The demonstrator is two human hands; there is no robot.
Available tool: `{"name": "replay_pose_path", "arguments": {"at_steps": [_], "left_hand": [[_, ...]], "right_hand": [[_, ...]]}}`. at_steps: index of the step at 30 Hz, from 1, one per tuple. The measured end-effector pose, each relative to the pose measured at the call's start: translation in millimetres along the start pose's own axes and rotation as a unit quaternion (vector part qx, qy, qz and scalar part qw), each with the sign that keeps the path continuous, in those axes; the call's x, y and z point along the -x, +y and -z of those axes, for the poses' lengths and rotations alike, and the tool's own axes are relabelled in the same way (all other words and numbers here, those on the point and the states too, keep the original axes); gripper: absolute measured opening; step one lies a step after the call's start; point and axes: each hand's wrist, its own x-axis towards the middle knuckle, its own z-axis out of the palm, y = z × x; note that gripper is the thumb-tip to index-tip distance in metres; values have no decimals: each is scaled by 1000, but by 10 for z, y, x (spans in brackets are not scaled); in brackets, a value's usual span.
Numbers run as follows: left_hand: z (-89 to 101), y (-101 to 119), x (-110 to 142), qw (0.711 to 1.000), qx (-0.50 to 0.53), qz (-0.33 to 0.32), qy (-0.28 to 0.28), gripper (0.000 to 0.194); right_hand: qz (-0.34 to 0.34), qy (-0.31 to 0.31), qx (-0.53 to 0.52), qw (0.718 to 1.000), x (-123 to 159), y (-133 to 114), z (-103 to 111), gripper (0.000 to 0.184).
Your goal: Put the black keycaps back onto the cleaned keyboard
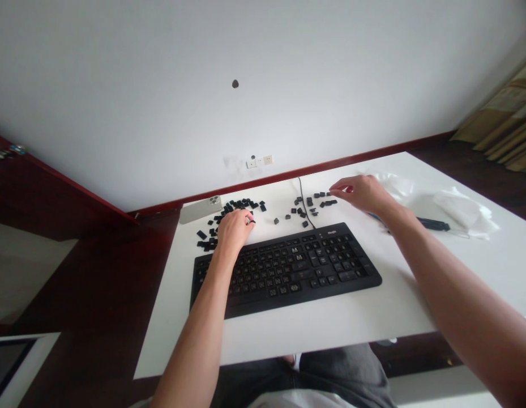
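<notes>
A black keyboard (266,272) lies on the white table, its left part bared of keycaps and its number pad still covered with keys. My left hand (235,228) is above the keyboard's back edge, beside a pile of loose black keycaps (242,204). Its thumb and fingers pinch a small black keycap (251,221). Farther right, my right hand (364,192) reaches over the table with fingertips closed together. They meet at the end of a short row of keycaps (322,195); what is between them, if anything, is too small to make out.
A phone (199,210) lies at the table's back left. The keyboard cable (303,198) runs to the back edge between scattered keycaps. A black-handled tool (433,224) and crumpled white plastic (466,212) lie at right. The wall stands behind the table (322,328).
</notes>
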Motion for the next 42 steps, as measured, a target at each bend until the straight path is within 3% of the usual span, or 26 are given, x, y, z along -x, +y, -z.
{"name": "replay_pose_path", "arguments": {"at_steps": [6, 12, 17, 24, 34, 42], "left_hand": [[-11, 111, 41, 999, 15, -34, -5, 9], [-5, 210, 50, 994, 107, -23, -28, 15], [-101, 196, 27, 989, 137, -27, -50, 20], [-128, 170, 21, 991, 115, -61, -28, 41], [-25, 59, -22, 991, 125, -41, 18, 21], [-6, 38, 9, 990, 106, -77, -51, 19]], "right_hand": [[25, -8, -33, 999, 41, -179, -24, 21], [56, -26, -54, 997, 120, -441, -68, 20], [103, -73, -63, 990, 179, -624, -120, 23], [122, -110, -78, 983, 232, -768, -209, 21], [137, -125, -66, 980, 272, -872, -189, 21], [135, -124, -63, 981, 280, -899, -183, 21]]}}
